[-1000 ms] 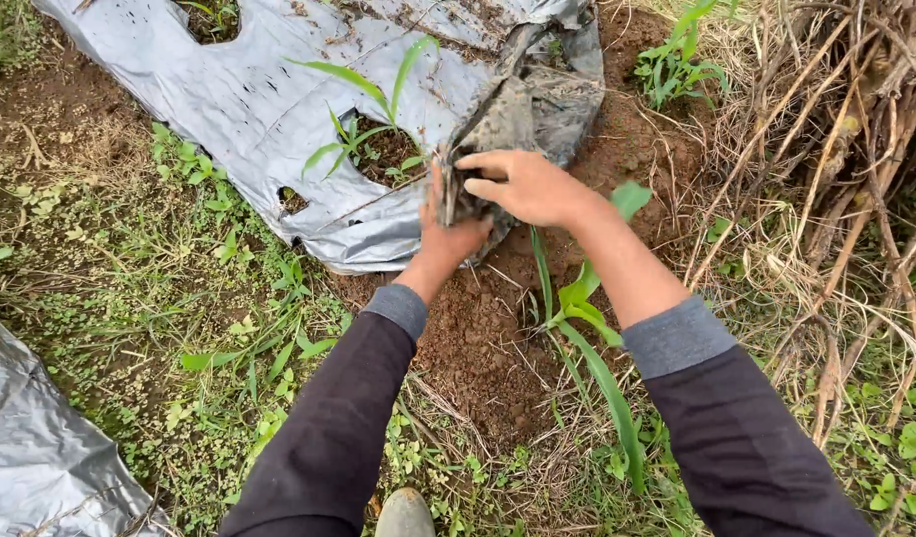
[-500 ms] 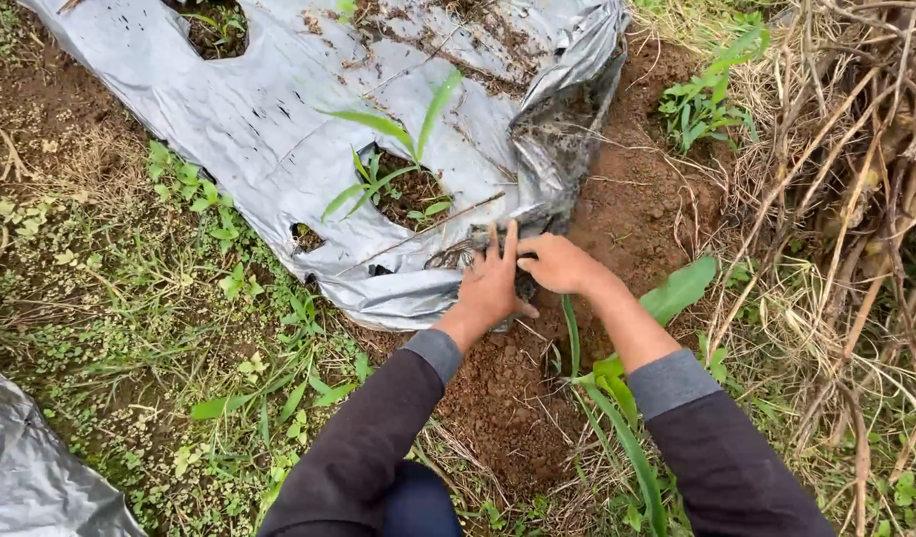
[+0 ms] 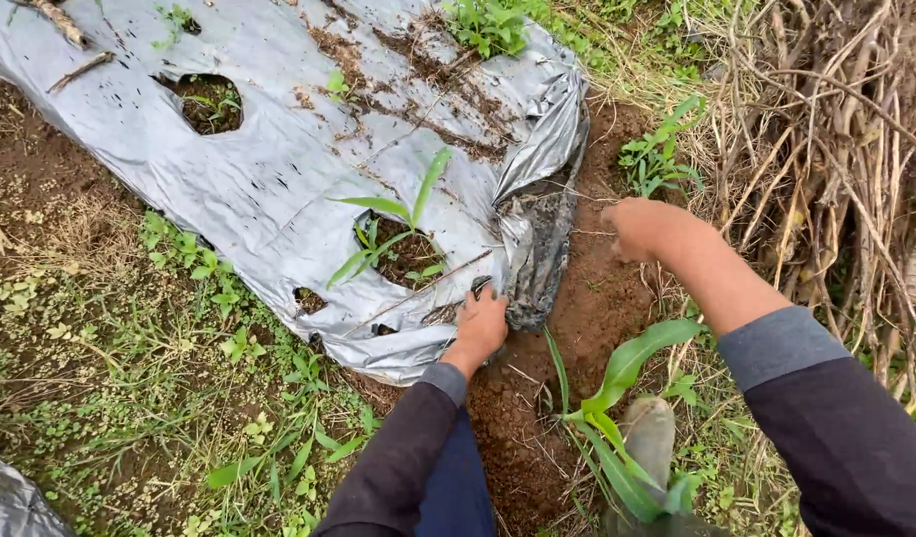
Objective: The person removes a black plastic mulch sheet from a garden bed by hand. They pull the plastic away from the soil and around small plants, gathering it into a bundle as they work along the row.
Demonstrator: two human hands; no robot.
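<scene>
Green weeds (image 3: 209,268) and brown dirt cover the ground on the left. Over them lies a big grey plastic sheet (image 3: 269,169), shiny, wrinkled and dusted with soil, with round holes cut in it. A small plant (image 3: 398,224) with long thin leaves pokes up through one hole. The left hand (image 3: 481,323) presses down on the sheet's crumpled, muddy edge, fingers curled around it. Just right of it is bare red-brown soil (image 3: 597,308). The right hand (image 3: 632,227) hangs above that soil in a loose fist, holding nothing I can see. Dry brown stalks (image 3: 835,149) pile up on the far right.
</scene>
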